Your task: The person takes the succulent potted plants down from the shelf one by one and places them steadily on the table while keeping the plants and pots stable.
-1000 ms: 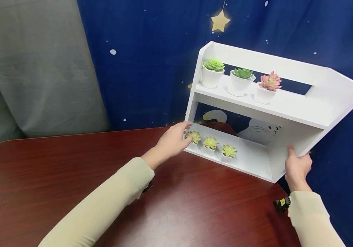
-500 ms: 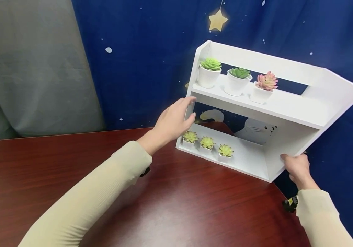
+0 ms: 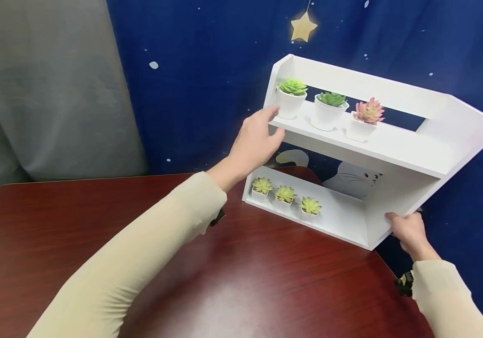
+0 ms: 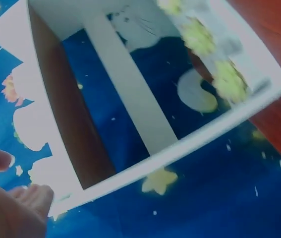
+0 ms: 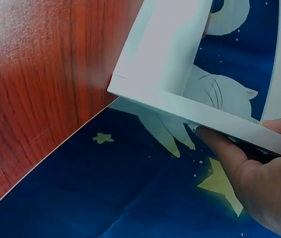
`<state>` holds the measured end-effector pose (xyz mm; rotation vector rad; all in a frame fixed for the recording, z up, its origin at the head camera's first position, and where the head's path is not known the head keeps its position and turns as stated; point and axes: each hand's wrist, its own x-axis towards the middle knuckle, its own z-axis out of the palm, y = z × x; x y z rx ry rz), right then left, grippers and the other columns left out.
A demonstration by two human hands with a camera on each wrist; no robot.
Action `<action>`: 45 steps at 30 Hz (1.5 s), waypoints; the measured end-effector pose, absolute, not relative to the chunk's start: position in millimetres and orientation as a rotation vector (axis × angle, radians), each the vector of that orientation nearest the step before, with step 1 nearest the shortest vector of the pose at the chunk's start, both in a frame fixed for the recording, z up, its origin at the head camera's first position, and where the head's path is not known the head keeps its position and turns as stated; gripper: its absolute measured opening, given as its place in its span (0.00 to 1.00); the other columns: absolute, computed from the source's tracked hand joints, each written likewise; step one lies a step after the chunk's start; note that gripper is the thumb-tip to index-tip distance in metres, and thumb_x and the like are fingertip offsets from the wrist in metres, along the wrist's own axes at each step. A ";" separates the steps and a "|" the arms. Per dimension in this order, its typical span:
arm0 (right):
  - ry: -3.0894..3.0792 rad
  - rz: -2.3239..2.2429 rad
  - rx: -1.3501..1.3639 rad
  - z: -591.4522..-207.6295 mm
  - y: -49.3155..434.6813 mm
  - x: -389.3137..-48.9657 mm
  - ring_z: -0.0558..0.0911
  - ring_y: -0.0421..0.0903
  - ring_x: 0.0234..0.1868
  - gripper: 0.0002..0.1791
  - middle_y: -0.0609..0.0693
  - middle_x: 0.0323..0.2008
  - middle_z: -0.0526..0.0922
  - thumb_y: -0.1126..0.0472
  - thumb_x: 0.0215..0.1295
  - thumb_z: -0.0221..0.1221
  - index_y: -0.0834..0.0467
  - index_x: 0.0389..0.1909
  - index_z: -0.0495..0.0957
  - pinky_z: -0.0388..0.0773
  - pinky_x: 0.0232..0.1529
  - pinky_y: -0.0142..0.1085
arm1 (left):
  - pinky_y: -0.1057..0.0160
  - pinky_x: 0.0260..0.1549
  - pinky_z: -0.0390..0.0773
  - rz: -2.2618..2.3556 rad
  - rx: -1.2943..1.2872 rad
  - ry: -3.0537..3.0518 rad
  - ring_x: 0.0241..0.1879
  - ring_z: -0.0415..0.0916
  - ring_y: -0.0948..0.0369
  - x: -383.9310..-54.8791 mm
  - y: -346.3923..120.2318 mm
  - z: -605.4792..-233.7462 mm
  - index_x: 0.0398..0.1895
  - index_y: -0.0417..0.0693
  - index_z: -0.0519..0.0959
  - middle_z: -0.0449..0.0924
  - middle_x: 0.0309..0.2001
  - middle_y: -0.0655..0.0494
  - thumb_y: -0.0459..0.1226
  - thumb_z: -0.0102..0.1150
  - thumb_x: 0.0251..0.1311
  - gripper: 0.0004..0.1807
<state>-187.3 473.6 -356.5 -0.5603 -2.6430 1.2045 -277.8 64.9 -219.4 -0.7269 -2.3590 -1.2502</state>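
A white two-tier shelf (image 3: 415, 150) stands angled on the dark red table, at its right end. My right hand (image 3: 410, 232) grips the shelf's right side panel low down, thumb on the inner face and fingers outside, as the right wrist view also shows. My left hand (image 3: 256, 138) is at the left end of the upper tier, thumb and fingers spread apart. Its fingertips are close to a white pot with a light green succulent (image 3: 291, 98). Beside that pot stand a dark green succulent (image 3: 329, 111) and a pink succulent (image 3: 365, 119). Three small yellow-green succulents (image 3: 285, 194) line the lower tier.
A blue curtain (image 3: 207, 84) with stars and a white cat print hangs behind the table (image 3: 97, 234). Grey cloth (image 3: 55, 94) hangs at the left. The shelf's lower right corner lies near the table's right edge.
My left hand has risen from the leftmost small succulent on the lower tier to the upper tier's left end. My right thumb has slid slightly lower on the side panel.
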 end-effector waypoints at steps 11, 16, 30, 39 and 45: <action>-2.622 1.130 -0.624 -360.8 474.0 -186.2 0.72 0.75 0.64 0.32 0.80 0.67 0.63 0.63 0.73 0.46 0.79 0.71 0.53 0.81 0.53 0.56 | 0.60 0.72 0.67 -1.570 -0.522 -2.331 0.75 0.64 0.58 -288.2 98.5 -206.3 0.78 0.44 0.59 0.65 0.76 0.50 0.40 0.55 0.68 0.36; -2.618 1.123 -0.621 -362.2 473.2 -185.4 0.72 0.75 0.64 0.32 0.80 0.67 0.64 0.63 0.74 0.46 0.78 0.71 0.54 0.78 0.57 0.61 | 0.60 0.72 0.67 -1.593 -0.482 -2.356 0.75 0.63 0.59 -294.0 104.3 -202.9 0.80 0.45 0.55 0.63 0.77 0.50 0.40 0.55 0.68 0.39; -2.595 1.098 -0.639 -360.2 472.2 -187.8 0.72 0.75 0.64 0.31 0.79 0.66 0.66 0.63 0.73 0.46 0.78 0.70 0.57 0.73 0.62 0.64 | 0.60 0.78 0.55 -1.675 -0.401 -2.365 0.81 0.47 0.56 -303.4 124.3 -201.1 0.82 0.43 0.38 0.44 0.82 0.46 0.41 0.57 0.65 0.50; -2.579 1.099 -0.654 -359.4 470.5 -189.1 0.72 0.75 0.65 0.30 0.79 0.67 0.66 0.63 0.74 0.46 0.76 0.71 0.57 0.72 0.63 0.65 | 0.59 0.79 0.53 -1.670 -0.361 -2.433 0.81 0.45 0.54 -309.4 135.1 -195.0 0.82 0.42 0.37 0.42 0.82 0.46 0.43 0.57 0.66 0.50; -2.576 1.094 -0.645 -358.4 470.3 -190.4 0.72 0.75 0.65 0.31 0.78 0.68 0.66 0.63 0.74 0.46 0.76 0.72 0.57 0.72 0.63 0.65 | 0.61 0.80 0.47 -1.706 -0.309 -2.457 0.83 0.39 0.55 -314.1 138.3 -188.1 0.81 0.41 0.31 0.36 0.84 0.48 0.44 0.56 0.67 0.53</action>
